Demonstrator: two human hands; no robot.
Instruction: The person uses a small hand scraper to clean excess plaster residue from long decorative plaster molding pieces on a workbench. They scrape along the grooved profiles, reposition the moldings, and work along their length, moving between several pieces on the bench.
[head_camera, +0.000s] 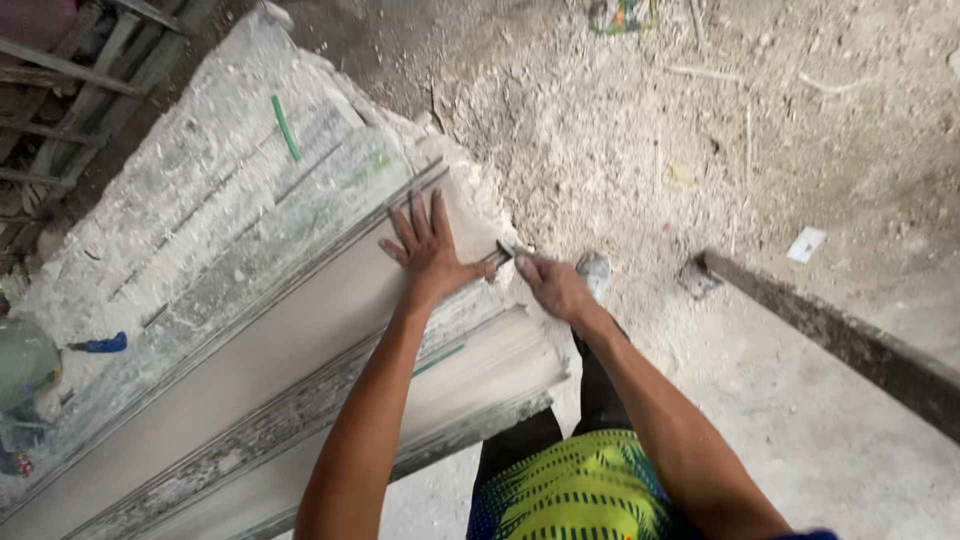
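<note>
I note the left hand (430, 255) lying flat, fingers spread, on a pale long board (300, 340) set on the dusty workbench (170, 210). The right hand (552, 285) is closed around a small dark tool (503, 252), its tip just beside the left thumb at the board's end.

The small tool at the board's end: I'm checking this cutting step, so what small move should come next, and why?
Probably draw the small tool along the pale board, bracing firmly. The right hand grips it at the board's end edge, the left hand lies flat beside it, and its tip seems to meet the edge; contact is hard to confirm.
</note>
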